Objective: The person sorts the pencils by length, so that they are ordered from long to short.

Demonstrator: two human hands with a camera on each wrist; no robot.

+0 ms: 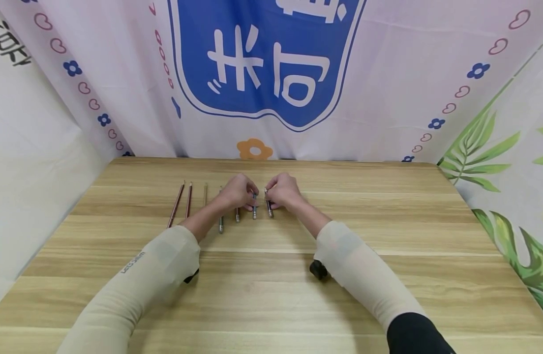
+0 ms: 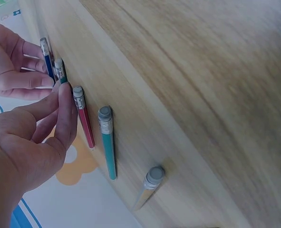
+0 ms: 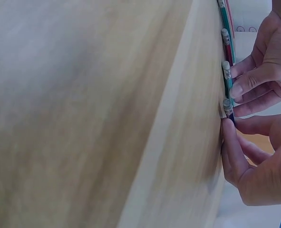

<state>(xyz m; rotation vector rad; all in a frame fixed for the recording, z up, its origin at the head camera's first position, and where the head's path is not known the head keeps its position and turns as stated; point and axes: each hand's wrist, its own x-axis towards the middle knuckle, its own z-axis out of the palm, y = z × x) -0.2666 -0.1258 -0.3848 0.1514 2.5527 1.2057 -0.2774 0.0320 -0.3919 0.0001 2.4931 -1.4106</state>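
Near the far side of the table, my left hand pinches a green pencil with a worn eraser end. Just to its right, my right hand holds a dark blue pencil between thumb and fingers. Both pencils have their eraser ends toward me, and the hands hide their other ends. Left of these lie a red pencil and a teal pencil, partly behind my left hand in the head view.
Farther left on the wooden table lie a natural-wood pencil and two dark red pencils, the leftmost pencil slanting. A printed cloth hangs behind the table's far edge.
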